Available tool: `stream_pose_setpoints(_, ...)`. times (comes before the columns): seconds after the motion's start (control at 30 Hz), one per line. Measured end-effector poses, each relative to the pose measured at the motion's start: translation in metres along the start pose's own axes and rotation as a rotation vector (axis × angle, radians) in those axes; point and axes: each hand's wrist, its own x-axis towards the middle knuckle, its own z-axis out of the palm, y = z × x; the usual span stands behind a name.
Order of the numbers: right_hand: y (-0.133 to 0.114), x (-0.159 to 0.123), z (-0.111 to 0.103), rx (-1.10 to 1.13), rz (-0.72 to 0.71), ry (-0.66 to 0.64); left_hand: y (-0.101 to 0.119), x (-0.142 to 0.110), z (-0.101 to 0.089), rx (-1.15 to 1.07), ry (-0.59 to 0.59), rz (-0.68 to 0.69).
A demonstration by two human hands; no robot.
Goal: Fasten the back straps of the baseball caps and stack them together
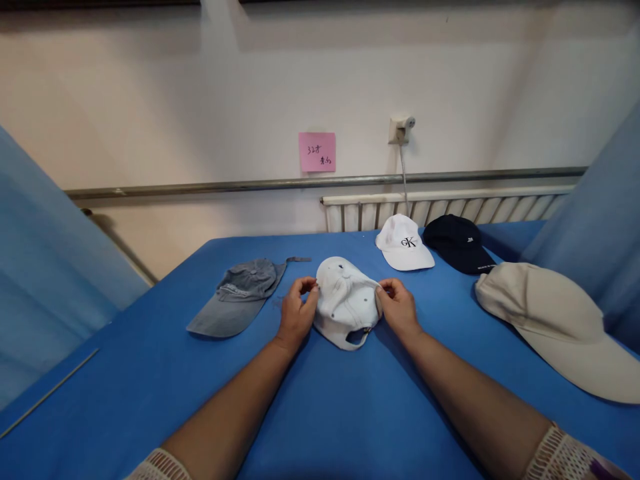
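A white baseball cap point(347, 300) lies between my hands on the blue-covered table, its back strap opening facing me and its crown partly dented. My left hand point(300, 308) pinches the cap's left edge between thumb and fingers. On the opposite side, my right hand point(400, 308) grips the right edge the same way. To the left of my left hand rests a grey cap point(245, 293) with light lettering, its brim pointing toward the lower left and its strap stretched out behind.
At the back right sit a white cap with black letters point(403, 243) and a black cap point(457, 241). A large beige cap point(555, 320) lies at the right. A thin stick point(50, 393) is at the left edge. Behind are a metal rail point(225, 187), a radiator point(367, 215) and blue curtains point(45, 267).
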Motion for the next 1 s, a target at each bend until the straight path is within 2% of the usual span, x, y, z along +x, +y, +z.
stream_pose_setpoints(0.17, -0.007, -0.006, 0.0, -0.073, -0.042, -0.042, 0.003, -0.003, 0.001, 0.116, -0.09, 0.104)
stream_pose_setpoints(0.33, -0.004, -0.006, 0.0, -0.108, -0.046, -0.063, -0.001, -0.002, 0.003, 0.166, -0.14, 0.118)
stream_pose_setpoints(0.4, -0.003, -0.005, 0.001, -0.116, -0.06, -0.064, 0.001, -0.003, 0.002, 0.157, -0.126, 0.116)
stream_pose_setpoints(0.47, -0.004, -0.005, 0.001, -0.13, -0.087, -0.057, 0.007, -0.004, 0.0, 0.137, -0.064, 0.119)
stream_pose_setpoints(0.53, -0.009, -0.007, 0.0, -0.157, -0.157, -0.055, 0.015, -0.006, -0.003, 0.119, -0.024, 0.151)
stream_pose_setpoints(0.6, -0.018, -0.013, -0.001, -0.192, -0.288, -0.087, 0.024, -0.008, -0.007, 0.122, -0.055, 0.214)
stream_pose_setpoints(0.7, -0.035, -0.028, 0.0, -0.224, -0.511, -0.203, 0.033, -0.007, -0.014, 0.167, -0.133, 0.29)
stream_pose_setpoints(0.8, -0.049, -0.043, 0.001, -0.24, -0.657, -0.324, 0.038, -0.001, -0.022, 0.214, -0.161, 0.286)
stream_pose_setpoints(0.9, -0.054, -0.051, 0.003, -0.258, -0.737, -0.384, 0.039, 0.006, -0.028, 0.248, -0.24, 0.254)
stream_pose_setpoints(1.0, -0.054, -0.05, 0.003, -0.259, -0.732, -0.367, 0.039, 0.01, -0.031, 0.282, -0.313, 0.229)
